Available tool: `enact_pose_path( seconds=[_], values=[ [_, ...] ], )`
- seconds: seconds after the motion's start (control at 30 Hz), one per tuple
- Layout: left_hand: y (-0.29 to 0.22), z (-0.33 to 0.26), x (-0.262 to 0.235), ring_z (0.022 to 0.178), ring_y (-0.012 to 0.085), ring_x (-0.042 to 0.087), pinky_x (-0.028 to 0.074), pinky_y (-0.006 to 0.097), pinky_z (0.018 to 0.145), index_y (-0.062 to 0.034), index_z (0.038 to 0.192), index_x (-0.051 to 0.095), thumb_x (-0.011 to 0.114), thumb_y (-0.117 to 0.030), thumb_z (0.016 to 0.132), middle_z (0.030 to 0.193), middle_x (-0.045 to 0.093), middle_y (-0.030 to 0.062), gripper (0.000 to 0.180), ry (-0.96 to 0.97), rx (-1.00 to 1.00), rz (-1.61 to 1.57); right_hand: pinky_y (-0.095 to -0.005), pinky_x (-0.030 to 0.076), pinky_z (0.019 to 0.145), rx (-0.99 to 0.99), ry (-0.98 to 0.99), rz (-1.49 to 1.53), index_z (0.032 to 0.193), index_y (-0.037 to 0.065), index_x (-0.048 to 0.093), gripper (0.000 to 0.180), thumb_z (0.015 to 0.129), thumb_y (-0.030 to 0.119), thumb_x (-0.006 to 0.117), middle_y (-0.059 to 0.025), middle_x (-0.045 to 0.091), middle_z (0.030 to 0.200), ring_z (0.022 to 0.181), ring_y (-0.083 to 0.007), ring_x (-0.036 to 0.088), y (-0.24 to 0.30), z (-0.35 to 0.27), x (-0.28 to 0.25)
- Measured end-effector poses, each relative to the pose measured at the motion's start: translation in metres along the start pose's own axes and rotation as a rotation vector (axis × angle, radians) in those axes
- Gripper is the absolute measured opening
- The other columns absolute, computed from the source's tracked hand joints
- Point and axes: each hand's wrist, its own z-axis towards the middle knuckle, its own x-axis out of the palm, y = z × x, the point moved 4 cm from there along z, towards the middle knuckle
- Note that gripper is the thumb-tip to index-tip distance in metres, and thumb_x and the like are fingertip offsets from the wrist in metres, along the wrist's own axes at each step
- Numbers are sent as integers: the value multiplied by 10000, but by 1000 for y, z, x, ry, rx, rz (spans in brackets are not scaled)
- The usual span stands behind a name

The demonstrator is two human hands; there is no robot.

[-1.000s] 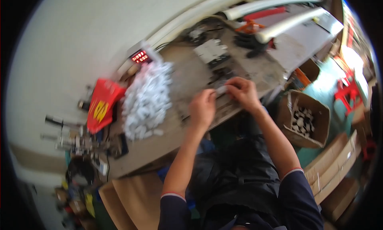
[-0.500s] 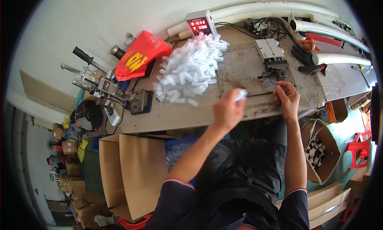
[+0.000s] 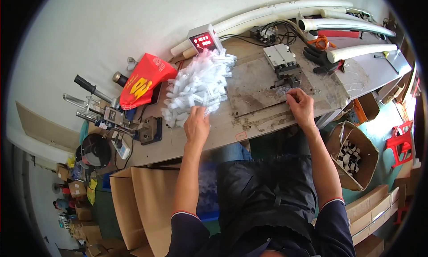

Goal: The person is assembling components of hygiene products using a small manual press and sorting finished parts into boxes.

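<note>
A heap of short, translucent white, ribbed tube pieces (image 3: 191, 85) lies on the worktable (image 3: 218, 132). At the heap's near edge is my left hand (image 3: 196, 125), its fingers closed together against the pieces; whether one is between them is hidden. My right hand (image 3: 301, 106) is closed in a pinch just in front of a small metal fixture (image 3: 286, 81), and what its fingertips hold cannot be made out. The fixture sits at the front of a grey pneumatic block (image 3: 279, 56). Thin clear scraps (image 3: 281, 91) lie beside it.
A lever press (image 3: 118, 116) and a red bag (image 3: 146, 80) stand left of the heap, a counter with red digits (image 3: 204, 39) behind it. White hoses (image 3: 347, 25) and a black glove (image 3: 318, 60) lie at the right. Cardboard boxes (image 3: 154, 199) stand below the table.
My left hand has moved left from near the fixture to the heap; the white piece seen in it before no longer shows. My right hand stays by the fixture. The view has shifted.
</note>
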Motion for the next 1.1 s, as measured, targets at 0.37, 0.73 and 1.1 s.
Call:
enact_pose_path(
  seconds=[0.37, 0.73, 1.1],
  values=[
    [-2, 7, -7, 961, 381, 666, 540, 477, 785, -58, 1100, 663, 706, -76, 896, 1129, 645, 116, 209, -112, -15, -94, -280, 502, 672, -87, -43, -105, 1002, -21, 704, 138, 910, 80, 687, -67, 666, 741, 677, -108, 592, 5, 0, -3],
    [-90, 27, 30, 639, 52, 485, 411, 255, 572, -20, 1116, 733, 741, -127, 944, 788, 606, -73, 203, 53, -311, -894, -323, 544, 685, -187, 56, -141, 958, 2, 732, 172, 902, 164, 715, -70, 716, 774, 719, -152, 682, 16, -9, 17],
    [-144, 29, 59, 576, -4, 407, 298, 200, 466, -46, 1277, 683, 723, -96, 970, 809, 580, -76, 314, 330, -548, -1312, -233, 462, 531, 239, 255, 209, 1044, -3, 714, 276, 1000, 268, 680, -12, 692, 801, 657, -69, 617, 40, -1, 49]
  ],
)
